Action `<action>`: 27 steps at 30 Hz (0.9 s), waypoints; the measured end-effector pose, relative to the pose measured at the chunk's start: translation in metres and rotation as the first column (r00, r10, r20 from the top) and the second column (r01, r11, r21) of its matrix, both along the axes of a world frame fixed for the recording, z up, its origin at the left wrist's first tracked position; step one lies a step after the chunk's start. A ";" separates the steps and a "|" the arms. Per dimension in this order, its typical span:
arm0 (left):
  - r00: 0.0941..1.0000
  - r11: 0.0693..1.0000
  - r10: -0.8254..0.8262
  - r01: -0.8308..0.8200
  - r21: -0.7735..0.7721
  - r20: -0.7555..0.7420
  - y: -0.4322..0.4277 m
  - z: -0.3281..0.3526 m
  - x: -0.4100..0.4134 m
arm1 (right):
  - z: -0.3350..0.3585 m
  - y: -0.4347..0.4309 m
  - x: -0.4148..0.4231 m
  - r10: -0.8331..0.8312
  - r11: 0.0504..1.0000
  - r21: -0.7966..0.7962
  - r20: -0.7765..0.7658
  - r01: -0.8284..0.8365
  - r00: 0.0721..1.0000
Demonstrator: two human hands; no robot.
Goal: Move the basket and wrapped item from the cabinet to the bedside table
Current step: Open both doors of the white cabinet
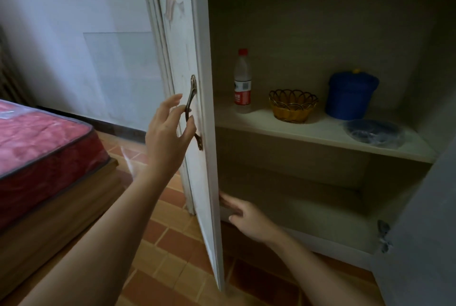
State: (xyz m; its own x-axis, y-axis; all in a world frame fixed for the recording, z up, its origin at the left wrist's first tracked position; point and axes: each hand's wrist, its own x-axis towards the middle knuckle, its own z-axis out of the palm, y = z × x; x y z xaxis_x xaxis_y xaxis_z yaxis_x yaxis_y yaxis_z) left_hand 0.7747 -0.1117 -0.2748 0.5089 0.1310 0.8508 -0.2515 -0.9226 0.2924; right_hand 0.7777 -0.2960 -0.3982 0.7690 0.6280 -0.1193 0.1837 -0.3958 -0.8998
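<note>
The cabinet stands open. On its middle shelf (308, 130) sits a small golden wicker basket (292, 106). To the right, near the shelf's front edge, lies a flat dark blue item wrapped in clear plastic (373, 133). My left hand (170, 130) is at the metal handle (193, 93) of the white left door (204, 157), with its fingers spread and loosely touching the handle. My right hand (246, 214) is low down by the door's inner edge, at the height of the lower shelf, with flat fingers and nothing in it. Both hands are well away from the basket.
A clear bottle with a red cap and label (243, 81) stands left of the basket. A blue lidded tub (350, 94) stands behind the wrapped item. The grey right door (419, 231) hangs open at right. A red mattress on a wooden bed frame (37, 138) is at left, on a tiled floor.
</note>
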 end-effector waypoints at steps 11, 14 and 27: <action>0.998 1.000 -0.015 0.015 0.002 -0.064 0.022 0.001 -0.028 | 0.013 0.029 -0.012 0.174 0.982 -0.068 -0.006 -0.174 0.985; 0.997 0.999 0.028 -0.026 0.034 -0.076 0.019 0.002 -0.032 | 0.013 0.035 -0.014 0.188 0.980 -0.066 -0.030 -0.190 0.982; 0.982 0.974 0.188 -0.188 0.127 0.018 0.079 -0.004 -0.063 | 0.006 0.056 -0.007 0.079 0.996 -0.059 0.280 -0.065 0.957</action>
